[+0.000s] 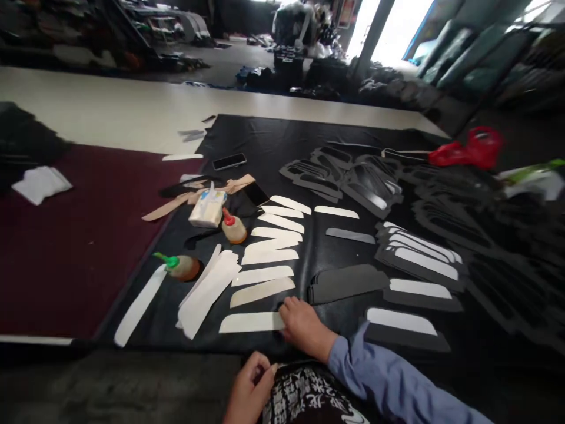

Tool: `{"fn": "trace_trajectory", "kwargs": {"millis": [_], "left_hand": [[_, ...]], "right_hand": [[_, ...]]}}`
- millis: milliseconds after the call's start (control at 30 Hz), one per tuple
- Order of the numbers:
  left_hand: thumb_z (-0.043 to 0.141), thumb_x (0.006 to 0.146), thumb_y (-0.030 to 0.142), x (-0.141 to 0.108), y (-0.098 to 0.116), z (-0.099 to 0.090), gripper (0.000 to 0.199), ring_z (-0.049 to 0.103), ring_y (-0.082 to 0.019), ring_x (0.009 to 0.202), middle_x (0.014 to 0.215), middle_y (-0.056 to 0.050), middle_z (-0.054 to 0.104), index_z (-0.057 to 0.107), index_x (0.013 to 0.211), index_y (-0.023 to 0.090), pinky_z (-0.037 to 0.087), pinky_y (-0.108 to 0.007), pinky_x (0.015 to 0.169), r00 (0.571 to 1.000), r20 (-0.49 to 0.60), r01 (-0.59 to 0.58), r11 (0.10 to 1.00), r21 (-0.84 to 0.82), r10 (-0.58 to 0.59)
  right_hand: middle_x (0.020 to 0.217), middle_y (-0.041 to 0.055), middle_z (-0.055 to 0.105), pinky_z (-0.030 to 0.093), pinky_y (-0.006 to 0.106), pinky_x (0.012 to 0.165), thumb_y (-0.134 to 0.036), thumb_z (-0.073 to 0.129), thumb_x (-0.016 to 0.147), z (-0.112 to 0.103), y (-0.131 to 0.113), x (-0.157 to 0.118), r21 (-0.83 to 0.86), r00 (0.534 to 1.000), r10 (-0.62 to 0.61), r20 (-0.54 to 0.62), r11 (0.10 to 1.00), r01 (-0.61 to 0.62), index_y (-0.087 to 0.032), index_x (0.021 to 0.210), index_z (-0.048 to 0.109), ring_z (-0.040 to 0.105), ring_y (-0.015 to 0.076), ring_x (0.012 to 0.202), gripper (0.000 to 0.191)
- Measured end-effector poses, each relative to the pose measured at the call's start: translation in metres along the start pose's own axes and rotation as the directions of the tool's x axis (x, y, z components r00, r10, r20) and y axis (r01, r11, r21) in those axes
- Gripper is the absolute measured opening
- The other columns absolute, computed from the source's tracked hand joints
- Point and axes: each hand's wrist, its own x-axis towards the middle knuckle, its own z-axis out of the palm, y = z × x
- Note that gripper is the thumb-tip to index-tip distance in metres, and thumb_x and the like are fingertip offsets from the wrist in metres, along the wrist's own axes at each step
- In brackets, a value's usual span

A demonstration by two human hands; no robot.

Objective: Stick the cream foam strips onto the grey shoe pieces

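My right hand point(304, 325) rests on the near part of the black table covering, its curled fingers closed over the right end of a cream strip point(251, 322). Close to my body, in front of the table edge, my left hand point(252, 387) is curled with thumb and fingertips drawn together; what they hold, if anything, is hidden. Beyond the right hand lies a column of cream strips point(271, 254), some overlapping. A stack of dark grey pieces point(348, 281) sits to its right, and dark pieces topped with white strips point(401, 321) lie farther right.
Left of the column are a fanned pile of pale strips point(209, 294), a green-tipped bottle point(183, 268) lying tilted, a red-tipped bottle point(235, 228) and a tissue pack point(207, 207). A phone point(229, 161) lies farther back. Dark cut-out pieces point(348, 174) and a red bag point(472, 147) are at right.
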Motion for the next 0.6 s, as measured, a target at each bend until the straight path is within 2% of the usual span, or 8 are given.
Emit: {"fn": "trace_trajectory", "kwargs": {"millis": [133, 200, 267, 333, 400, 467, 533, 600], "left_hand": [[0.067, 0.058, 0.061, 0.001, 0.009, -0.011, 0.049, 0.059, -0.020, 0.079, 0.078, -0.005, 0.066, 0.063, 0.082, 0.018, 0.047, -0.030, 0.075, 0.981, 0.131, 0.163, 0.970, -0.181, -0.141], [0.070, 0.055, 0.060, 0.004, 0.020, -0.004, 0.060, 0.060, -0.024, 0.095, 0.096, -0.008, 0.068, 0.063, 0.097, 0.019, 0.045, -0.033, 0.087, 0.971, 0.130, 0.230, 0.925, -0.301, -0.199], [0.070, 0.056, 0.059, 0.008, 0.035, 0.012, 0.066, 0.056, -0.025, 0.106, 0.108, -0.009, 0.065, 0.059, 0.109, 0.020, 0.042, -0.036, 0.095, 0.979, 0.064, 0.201, 0.879, -0.432, -0.192], [0.069, 0.057, 0.059, 0.015, 0.051, 0.031, 0.072, 0.054, -0.027, 0.110, 0.113, -0.011, 0.063, 0.054, 0.116, 0.021, 0.042, -0.039, 0.097, 0.989, -0.005, 0.123, 0.841, -0.527, -0.147], [0.069, 0.058, 0.058, 0.024, 0.064, 0.047, 0.074, 0.055, -0.028, 0.109, 0.112, -0.013, 0.063, 0.052, 0.119, 0.019, 0.044, -0.041, 0.095, 0.994, -0.028, 0.076, 0.827, -0.557, -0.110], [0.070, 0.058, 0.055, 0.036, 0.073, 0.056, 0.070, 0.057, -0.028, 0.105, 0.106, -0.013, 0.065, 0.054, 0.115, 0.017, 0.046, -0.040, 0.092, 0.996, -0.033, 0.060, 0.869, -0.492, -0.087], [0.070, 0.060, 0.049, 0.048, 0.079, 0.059, 0.063, 0.060, -0.027, 0.100, 0.101, -0.011, 0.067, 0.056, 0.111, 0.017, 0.048, -0.039, 0.088, 0.999, -0.040, 0.012, 0.961, -0.276, -0.024], [0.066, 0.066, 0.040, 0.057, 0.085, 0.062, 0.051, 0.060, -0.027, 0.097, 0.100, -0.009, 0.067, 0.057, 0.111, 0.018, 0.047, -0.040, 0.088, 0.989, -0.028, -0.139, 0.983, 0.121, 0.144]], "right_hand": [[0.088, 0.0029, 0.055, 0.043, 0.027, 0.068, -0.030, 0.070, 0.064, -0.013, 0.007, -0.015, 0.408, 0.987, 0.146, 0.069, 0.899, -0.162, -0.017, 0.088, 0.058, 0.053, 0.0162, 0.079, 0.030], [0.079, -0.0013, 0.054, 0.041, 0.021, 0.059, -0.030, 0.072, 0.060, -0.018, 0.011, -0.027, 0.669, 0.979, 0.164, 0.120, 0.716, -0.202, -0.017, 0.084, 0.059, 0.050, 0.0109, 0.068, 0.030], [0.071, -0.0041, 0.052, 0.037, 0.019, 0.053, -0.029, 0.073, 0.058, -0.021, 0.014, -0.037, 0.845, 0.976, 0.149, 0.160, 0.490, -0.213, -0.016, 0.080, 0.058, 0.046, 0.0079, 0.061, 0.029], [0.065, -0.0062, 0.050, 0.034, 0.018, 0.051, -0.029, 0.072, 0.059, -0.021, 0.018, -0.044, 0.927, 0.974, 0.125, 0.190, 0.302, -0.220, -0.015, 0.077, 0.057, 0.043, 0.0063, 0.057, 0.027], [0.062, -0.0072, 0.048, 0.033, 0.018, 0.051, -0.028, 0.070, 0.061, -0.022, 0.024, -0.050, 0.962, 0.975, 0.125, 0.182, 0.184, -0.203, -0.015, 0.076, 0.055, 0.041, 0.0057, 0.055, 0.024], [0.064, -0.0065, 0.050, 0.036, 0.019, 0.054, -0.029, 0.069, 0.064, -0.026, 0.033, -0.058, 0.964, 0.978, 0.153, 0.144, 0.203, -0.174, -0.016, 0.076, 0.056, 0.044, 0.0066, 0.058, 0.022], [0.069, -0.0037, 0.054, 0.040, 0.021, 0.060, -0.031, 0.067, 0.070, -0.034, 0.043, -0.071, 0.895, 0.973, 0.211, 0.091, 0.410, -0.173, -0.017, 0.078, 0.059, 0.049, 0.0094, 0.064, 0.018], [0.076, 0.0000, 0.059, 0.042, 0.024, 0.066, -0.031, 0.060, 0.079, -0.047, 0.052, -0.087, 0.714, 0.971, 0.241, -0.003, 0.680, -0.167, -0.018, 0.082, 0.062, 0.054, 0.0131, 0.071, 0.013]]}}
